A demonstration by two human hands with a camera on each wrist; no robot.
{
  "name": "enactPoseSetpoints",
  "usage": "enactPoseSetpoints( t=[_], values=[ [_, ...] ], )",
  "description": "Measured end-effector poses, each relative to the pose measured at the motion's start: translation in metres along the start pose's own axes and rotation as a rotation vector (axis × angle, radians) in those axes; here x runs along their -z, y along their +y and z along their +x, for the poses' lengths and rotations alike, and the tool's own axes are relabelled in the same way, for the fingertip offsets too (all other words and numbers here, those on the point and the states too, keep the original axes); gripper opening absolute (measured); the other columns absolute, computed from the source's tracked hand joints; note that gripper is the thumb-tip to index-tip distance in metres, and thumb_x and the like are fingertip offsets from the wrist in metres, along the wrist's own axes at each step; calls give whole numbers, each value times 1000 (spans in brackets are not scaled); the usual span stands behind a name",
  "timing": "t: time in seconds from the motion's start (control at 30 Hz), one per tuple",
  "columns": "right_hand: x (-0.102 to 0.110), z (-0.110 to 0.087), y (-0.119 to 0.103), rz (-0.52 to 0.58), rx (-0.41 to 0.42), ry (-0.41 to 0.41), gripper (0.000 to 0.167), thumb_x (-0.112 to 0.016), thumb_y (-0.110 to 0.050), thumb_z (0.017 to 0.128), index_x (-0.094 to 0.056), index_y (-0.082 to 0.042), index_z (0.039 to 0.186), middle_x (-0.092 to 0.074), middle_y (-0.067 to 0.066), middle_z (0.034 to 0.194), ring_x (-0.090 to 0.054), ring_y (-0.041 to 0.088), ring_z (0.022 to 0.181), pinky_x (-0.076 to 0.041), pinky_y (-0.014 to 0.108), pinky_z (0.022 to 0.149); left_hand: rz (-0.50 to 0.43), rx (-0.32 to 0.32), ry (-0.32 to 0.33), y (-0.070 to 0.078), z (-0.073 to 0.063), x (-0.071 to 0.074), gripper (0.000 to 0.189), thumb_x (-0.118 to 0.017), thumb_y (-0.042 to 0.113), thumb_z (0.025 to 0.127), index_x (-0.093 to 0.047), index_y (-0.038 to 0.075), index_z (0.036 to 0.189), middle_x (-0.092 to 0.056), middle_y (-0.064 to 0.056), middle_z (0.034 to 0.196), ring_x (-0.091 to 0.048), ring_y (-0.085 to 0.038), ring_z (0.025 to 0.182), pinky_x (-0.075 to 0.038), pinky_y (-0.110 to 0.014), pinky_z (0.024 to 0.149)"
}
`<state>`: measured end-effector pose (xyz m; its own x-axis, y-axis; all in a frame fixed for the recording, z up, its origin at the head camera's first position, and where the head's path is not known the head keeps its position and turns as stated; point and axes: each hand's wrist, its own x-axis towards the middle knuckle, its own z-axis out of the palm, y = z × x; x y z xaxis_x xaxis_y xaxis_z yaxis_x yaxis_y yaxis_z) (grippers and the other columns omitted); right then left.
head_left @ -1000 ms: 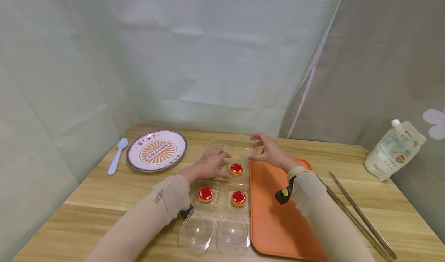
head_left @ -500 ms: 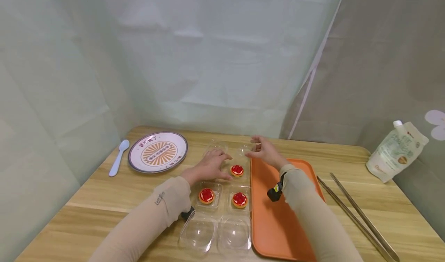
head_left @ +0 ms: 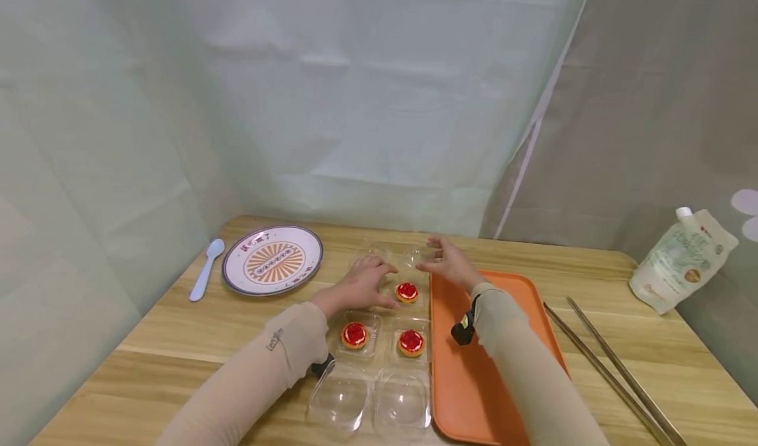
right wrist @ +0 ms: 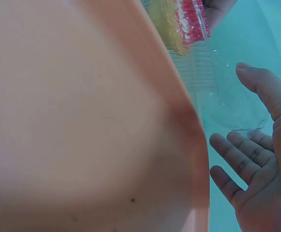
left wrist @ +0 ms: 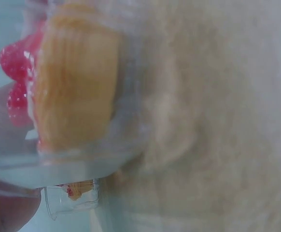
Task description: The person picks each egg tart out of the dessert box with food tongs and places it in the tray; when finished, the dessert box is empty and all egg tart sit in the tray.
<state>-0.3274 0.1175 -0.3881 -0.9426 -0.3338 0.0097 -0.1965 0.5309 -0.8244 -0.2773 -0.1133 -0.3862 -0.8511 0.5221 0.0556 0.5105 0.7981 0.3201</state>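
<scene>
Nearest in, the near-left lid (head_left: 340, 403) and near-right lid (head_left: 404, 403) lie folded out, well short of the fingers, with the near-left tart (head_left: 354, 335) and near-right tart (head_left: 411, 343) just beyond. The tray (head_left: 464, 393) sits below the right wrist. Farther on, I have the left hand (head_left: 360, 285) with fingers spread beside the far tart (head_left: 406, 293) in its clear box (right wrist: 191, 79); I can't tell whether they touch plastic. I'd steady that box low, thumb off the fruit. Past it, the right hand (head_left: 453, 262) has thumb and fingers apart around the far lid (head_left: 414, 258), contact unclear. I'd pinch only the rim, gently: such thin plastic could flex or drag the box sideways.
</scene>
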Motion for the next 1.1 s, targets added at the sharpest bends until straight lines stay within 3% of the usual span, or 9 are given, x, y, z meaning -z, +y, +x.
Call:
enactPoseSetpoints(
  t=[1.1],
  values=[
    [-1, 8, 13, -231, -11, -31, 79, -72, -36, 85, -35, 1, 144, -46, 23, 144, -44, 39, 132, -37, 52, 110, 6, 17, -8, 4, 0, 2, 73, -78, 50, 74, -54, 15, 133, -52, -11, 134, -40, -29, 131, -27, -47, 115]
  ],
)
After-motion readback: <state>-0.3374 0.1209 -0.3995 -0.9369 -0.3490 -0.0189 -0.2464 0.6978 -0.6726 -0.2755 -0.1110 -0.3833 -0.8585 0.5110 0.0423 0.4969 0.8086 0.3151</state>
